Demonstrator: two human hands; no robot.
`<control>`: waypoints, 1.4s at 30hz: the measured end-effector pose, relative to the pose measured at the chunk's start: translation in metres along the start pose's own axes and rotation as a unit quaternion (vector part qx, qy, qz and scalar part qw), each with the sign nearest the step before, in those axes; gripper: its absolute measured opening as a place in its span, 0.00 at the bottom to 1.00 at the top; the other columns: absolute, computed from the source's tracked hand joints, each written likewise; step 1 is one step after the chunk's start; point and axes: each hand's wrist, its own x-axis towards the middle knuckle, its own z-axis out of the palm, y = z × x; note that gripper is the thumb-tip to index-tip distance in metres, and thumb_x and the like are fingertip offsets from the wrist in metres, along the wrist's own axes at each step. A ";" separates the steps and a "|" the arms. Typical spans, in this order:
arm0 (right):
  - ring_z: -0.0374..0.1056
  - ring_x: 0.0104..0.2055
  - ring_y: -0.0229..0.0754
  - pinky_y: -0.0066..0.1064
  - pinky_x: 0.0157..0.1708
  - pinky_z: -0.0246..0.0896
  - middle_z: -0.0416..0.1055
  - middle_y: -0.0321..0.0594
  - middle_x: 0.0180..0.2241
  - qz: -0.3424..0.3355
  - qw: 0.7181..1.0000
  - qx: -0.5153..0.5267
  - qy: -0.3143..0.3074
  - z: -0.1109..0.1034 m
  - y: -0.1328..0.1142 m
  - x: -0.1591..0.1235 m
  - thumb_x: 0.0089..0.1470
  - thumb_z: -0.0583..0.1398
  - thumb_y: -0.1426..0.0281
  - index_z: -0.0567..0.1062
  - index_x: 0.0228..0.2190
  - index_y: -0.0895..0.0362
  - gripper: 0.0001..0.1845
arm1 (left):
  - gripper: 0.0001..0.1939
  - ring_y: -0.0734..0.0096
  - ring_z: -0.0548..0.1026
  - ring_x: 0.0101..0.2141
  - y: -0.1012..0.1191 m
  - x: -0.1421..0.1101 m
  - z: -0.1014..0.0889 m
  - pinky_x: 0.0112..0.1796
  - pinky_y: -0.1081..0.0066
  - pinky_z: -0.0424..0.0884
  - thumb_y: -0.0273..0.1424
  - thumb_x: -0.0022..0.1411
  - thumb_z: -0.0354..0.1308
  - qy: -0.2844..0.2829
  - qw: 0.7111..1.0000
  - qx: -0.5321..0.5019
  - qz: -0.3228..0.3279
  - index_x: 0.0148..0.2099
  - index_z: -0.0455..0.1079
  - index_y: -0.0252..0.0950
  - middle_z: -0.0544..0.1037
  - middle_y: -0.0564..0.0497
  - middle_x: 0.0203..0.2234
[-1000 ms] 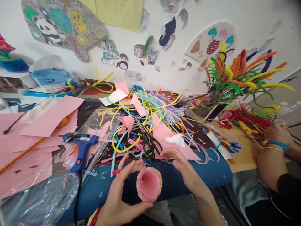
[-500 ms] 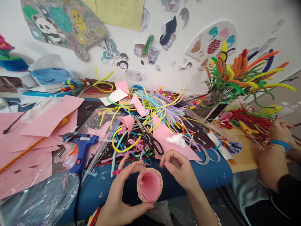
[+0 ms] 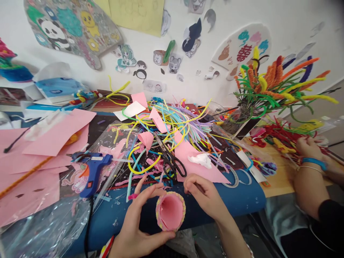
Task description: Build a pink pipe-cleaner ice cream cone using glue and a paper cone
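My left hand [image 3: 146,218] holds a pink paper cone [image 3: 172,211] between thumb and fingers, its open mouth tilted up at me. A fuzzy yellow and pink pipe cleaner edging runs around the rim. Just right of the cone, my right hand [image 3: 202,193] hovers apart from it with its fingers curled in. Whatever those fingers pinch, if anything, is hidden. Black-handled scissors [image 3: 173,161] lie beyond both hands on a pile of pipe cleaners [image 3: 185,118]. Beside them rests a pink paper sheet [image 3: 188,154] with a white tuft [image 3: 201,160] on it.
A blue hot glue gun [image 3: 95,172] lies at left on plastic film, its cord hanging over the table edge. Pink sheets [image 3: 32,186] cover the far left. At right stands a bunch of pipe cleaner stems [image 3: 268,89]; another person's hands [image 3: 313,150] work near red pipe cleaners.
My right hand's fingers have curled in a little more, and the hand has shifted slightly. The cone stays nearly still in my left hand. The other person's hand has moved slightly left.
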 end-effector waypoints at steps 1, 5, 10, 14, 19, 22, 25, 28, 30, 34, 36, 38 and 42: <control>0.65 0.32 0.40 0.30 0.35 0.59 0.69 0.36 0.28 0.005 1.000 0.000 0.006 -0.001 0.000 0.000 0.63 0.58 0.60 0.71 0.28 0.55 0.14 | 0.48 0.48 0.73 0.56 0.000 0.001 0.000 0.65 0.45 0.44 0.35 0.52 0.73 -0.002 1.000 -0.001 0.003 0.69 0.52 0.41 0.77 0.40 0.54; 0.67 0.33 0.39 0.29 0.36 0.61 0.70 0.34 0.28 0.019 0.999 -0.014 0.035 -0.001 -0.001 0.000 0.55 0.65 0.64 0.71 0.28 0.54 0.09 | 0.48 0.49 0.73 0.55 0.001 0.001 0.000 0.65 0.46 0.43 0.34 0.53 0.73 -0.004 1.000 0.001 0.005 0.69 0.51 0.40 0.76 0.39 0.54; 0.53 0.25 0.35 0.28 0.27 0.52 0.54 0.29 0.22 -0.007 0.994 -0.089 0.059 0.002 0.001 -0.001 0.62 0.57 0.62 0.55 0.21 0.53 0.21 | 0.48 0.47 0.74 0.55 0.001 0.000 0.000 0.64 0.42 0.45 0.35 0.53 0.73 -0.004 1.000 0.002 -0.002 0.69 0.51 0.41 0.76 0.37 0.55; 0.56 0.27 0.37 0.30 0.28 0.52 0.58 0.32 0.23 -0.023 0.990 -0.139 0.026 0.001 0.001 -0.004 0.67 0.50 0.61 0.59 0.22 0.53 0.21 | 0.48 0.47 0.71 0.58 -0.002 -0.003 0.000 0.64 0.44 0.46 0.34 0.53 0.73 -0.002 1.000 0.005 -0.001 0.69 0.51 0.40 0.75 0.37 0.56; 0.66 0.33 0.38 0.29 0.36 0.59 0.68 0.35 0.29 -0.005 0.995 -0.096 -0.004 0.000 -0.003 -0.007 0.68 0.52 0.64 0.68 0.31 0.54 0.13 | 0.49 0.49 0.72 0.57 -0.003 -0.005 0.000 0.65 0.47 0.45 0.34 0.52 0.74 -0.006 1.000 -0.001 -0.001 0.69 0.51 0.40 0.74 0.38 0.57; 0.71 0.35 0.39 0.29 0.38 0.63 0.74 0.36 0.31 0.002 0.999 -0.044 -0.005 0.000 -0.003 -0.006 0.65 0.56 0.64 0.70 0.32 0.54 0.10 | 0.49 0.49 0.72 0.57 -0.003 -0.004 -0.001 0.64 0.47 0.44 0.34 0.52 0.73 -0.008 1.000 0.002 0.001 0.69 0.51 0.40 0.74 0.38 0.57; 0.75 0.36 0.40 0.31 0.39 0.67 0.78 0.38 0.31 0.025 0.999 0.030 -0.009 0.000 0.000 -0.004 0.62 0.60 0.63 0.71 0.31 0.54 0.10 | 0.49 0.48 0.72 0.57 -0.004 -0.005 -0.001 0.64 0.46 0.45 0.34 0.53 0.73 -0.009 1.000 0.000 -0.002 0.70 0.51 0.40 0.74 0.38 0.57; 0.78 0.34 0.41 0.31 0.39 0.69 0.81 0.37 0.30 0.048 0.996 0.075 -0.003 -0.001 0.002 -0.004 0.60 0.62 0.63 0.72 0.34 0.53 0.07 | 0.50 0.46 0.69 0.59 -0.006 -0.007 0.000 0.62 0.46 0.51 0.33 0.52 0.73 -0.009 1.000 0.000 -0.003 0.70 0.50 0.40 0.73 0.37 0.57; 0.78 0.35 0.41 0.32 0.42 0.69 0.82 0.36 0.29 0.050 0.996 0.078 0.003 -0.001 0.003 -0.004 0.59 0.63 0.65 0.71 0.41 0.54 0.09 | 0.50 0.45 0.68 0.60 -0.007 -0.008 0.000 0.60 0.47 0.54 0.34 0.52 0.74 -0.009 1.000 0.001 -0.002 0.70 0.50 0.40 0.73 0.37 0.58; 0.79 0.36 0.42 0.34 0.43 0.69 0.83 0.37 0.30 0.038 0.997 0.068 0.002 -0.001 0.005 -0.004 0.58 0.64 0.65 0.69 0.44 0.54 0.13 | 0.50 0.46 0.71 0.58 -0.007 -0.008 -0.001 0.57 0.50 0.59 0.34 0.51 0.74 -0.010 1.000 0.002 -0.001 0.70 0.50 0.41 0.74 0.37 0.57; 0.79 0.36 0.42 0.33 0.41 0.70 0.82 0.37 0.30 0.036 0.997 0.067 0.000 0.000 0.006 -0.004 0.58 0.64 0.65 0.68 0.43 0.53 0.13 | 0.50 0.46 0.72 0.57 -0.007 -0.008 -0.001 0.56 0.50 0.60 0.34 0.51 0.74 -0.011 1.000 0.004 -0.001 0.70 0.50 0.41 0.74 0.37 0.57; 0.79 0.36 0.42 0.33 0.41 0.71 0.82 0.36 0.30 0.041 0.997 0.066 -0.004 0.000 0.007 -0.005 0.58 0.64 0.66 0.67 0.46 0.53 0.16 | 0.51 0.45 0.72 0.56 -0.006 -0.007 0.000 0.57 0.49 0.60 0.34 0.51 0.74 -0.011 1.000 0.007 0.001 0.70 0.50 0.41 0.74 0.37 0.57; 0.79 0.35 0.41 0.35 0.41 0.73 0.81 0.34 0.30 0.051 0.997 0.055 -0.006 0.001 0.008 -0.006 0.56 0.64 0.68 0.61 0.56 0.51 0.28 | 0.51 0.44 0.72 0.56 -0.006 -0.007 -0.001 0.58 0.47 0.59 0.34 0.51 0.74 -0.010 1.000 0.007 -0.002 0.70 0.50 0.41 0.74 0.37 0.57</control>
